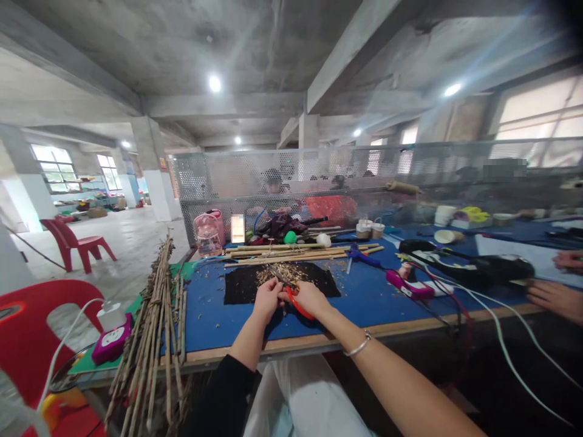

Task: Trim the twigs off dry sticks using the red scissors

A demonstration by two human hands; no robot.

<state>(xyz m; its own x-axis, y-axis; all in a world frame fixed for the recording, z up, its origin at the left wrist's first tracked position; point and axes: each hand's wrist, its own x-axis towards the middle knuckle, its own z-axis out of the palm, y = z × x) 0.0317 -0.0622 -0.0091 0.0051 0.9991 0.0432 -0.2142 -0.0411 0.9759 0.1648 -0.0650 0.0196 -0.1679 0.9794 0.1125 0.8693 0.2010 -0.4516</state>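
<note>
Judged a nick to the fingertips of the left hand (268, 295) possible, from closing red-handled scissors (299, 305) so near; also judged scatter of pale chips (294, 271) possible, from cutting beyond the black cloth (237, 290). Noted left fingers pinched narrowly near the blades; could not make out anything between them. Noted right hand (310, 298) fingers curled around the scissor handles; could not tell blade opening. Located scissors and both hands over the cloth's near part, just short of the heaped chips. Found cloth flat on the blue desk (364, 297), near long sticks (314, 257) behind and a blue glue gun (364, 257) rightward. Recorded a twig bundle (153, 301) leftward, overhanging the front edge.
</note>
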